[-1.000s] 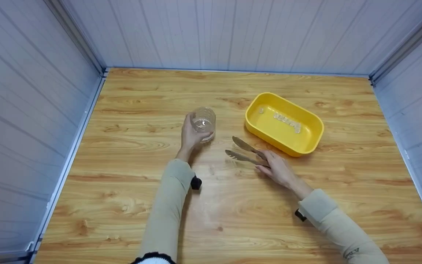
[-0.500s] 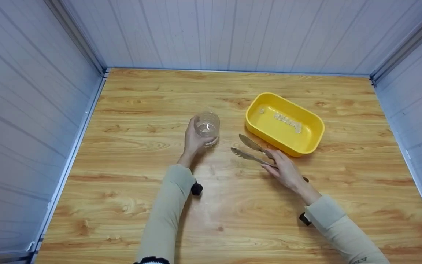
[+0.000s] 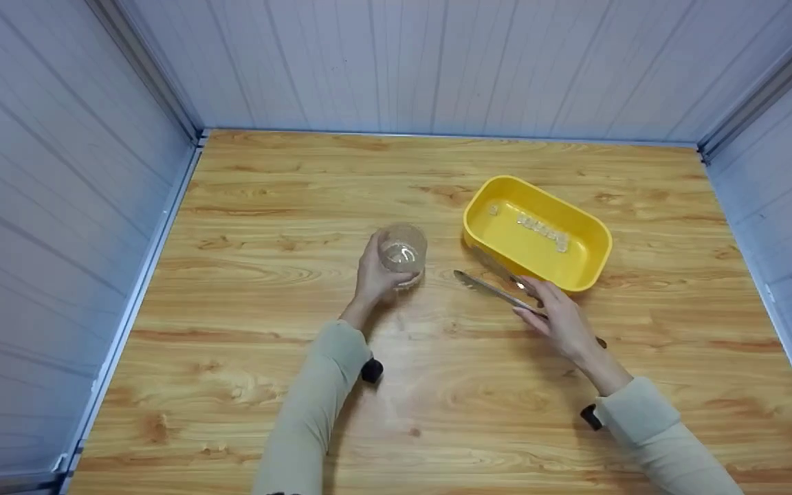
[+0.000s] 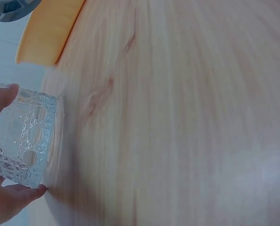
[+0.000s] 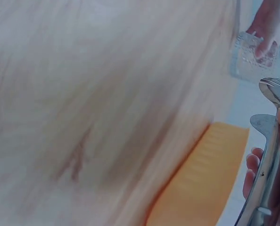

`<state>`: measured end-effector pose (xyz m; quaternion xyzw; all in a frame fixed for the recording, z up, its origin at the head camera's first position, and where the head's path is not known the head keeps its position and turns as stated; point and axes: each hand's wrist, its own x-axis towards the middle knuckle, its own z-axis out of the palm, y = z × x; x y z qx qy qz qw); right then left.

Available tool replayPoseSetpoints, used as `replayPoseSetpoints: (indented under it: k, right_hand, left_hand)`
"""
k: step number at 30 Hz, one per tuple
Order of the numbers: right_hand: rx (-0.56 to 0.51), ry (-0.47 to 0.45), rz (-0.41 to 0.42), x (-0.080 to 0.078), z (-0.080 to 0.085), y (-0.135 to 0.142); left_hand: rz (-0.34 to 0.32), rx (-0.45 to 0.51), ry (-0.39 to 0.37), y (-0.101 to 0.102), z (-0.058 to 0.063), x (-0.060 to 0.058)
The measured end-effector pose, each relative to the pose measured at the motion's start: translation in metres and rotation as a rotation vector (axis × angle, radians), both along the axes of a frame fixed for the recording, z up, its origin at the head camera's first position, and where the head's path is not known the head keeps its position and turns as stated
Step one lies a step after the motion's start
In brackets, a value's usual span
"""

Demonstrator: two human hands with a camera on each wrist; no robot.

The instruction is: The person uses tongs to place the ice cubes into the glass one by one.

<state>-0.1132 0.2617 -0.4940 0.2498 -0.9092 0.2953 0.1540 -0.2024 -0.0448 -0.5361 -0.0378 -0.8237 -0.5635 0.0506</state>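
Observation:
My left hand (image 3: 376, 277) grips a clear patterned glass (image 3: 406, 256) from its left side, thumb in front. In the left wrist view the cut-glass wall (image 4: 29, 134) shows between thumb and fingers, its base at or just above the table. My right hand (image 3: 562, 322) holds metal tongs (image 3: 499, 292) with the two arms spread apart and nothing between the tips. One tip overlaps the near wall of a yellow tub (image 3: 482, 234) in the head view. Inside that tub lie several clear cubes, like ice (image 3: 540, 229), mostly in a row, one apart at the left.
A wood-grain table (image 3: 245, 344) lies under everything. Pale panels (image 3: 403, 69) wall it in at the back, left and right. The right wrist view shows the tub's orange-looking outer side (image 5: 201, 174) close to the tongs.
My left hand has brought the glass to the right and toward me. The right hand with the tongs has shifted right, toward the tub's near side. The tub stays in place.

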Motion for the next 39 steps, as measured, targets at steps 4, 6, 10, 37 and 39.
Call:
replayPoseSetpoints:
  k: [4, 6, 10, 37, 39]
  right_hand:
    - [0.014, 0.021, -0.019, 0.002, 0.007, 0.005]
    - [0.017, 0.022, -0.027, 0.002, 0.010, 0.008]
    - [0.019, -0.005, -0.049, 0.002, 0.018, 0.013]
    - [0.117, -0.146, -0.179, -0.031, 0.045, 0.049]
    - [0.116, -0.175, -0.174, -0.035, 0.046, 0.049]
  left_hand:
    - [-0.020, 0.008, 0.006, 0.004, 0.000, 0.005]
    - [-0.023, 0.009, 0.005, 0.006, 0.000, 0.008]
    - [-0.032, -0.001, 0.013, 0.011, 0.001, 0.014]
    - [-0.145, 0.055, 0.023, 0.040, -0.002, 0.035]
    - [-0.155, 0.058, 0.033, 0.043, -0.003, 0.036]
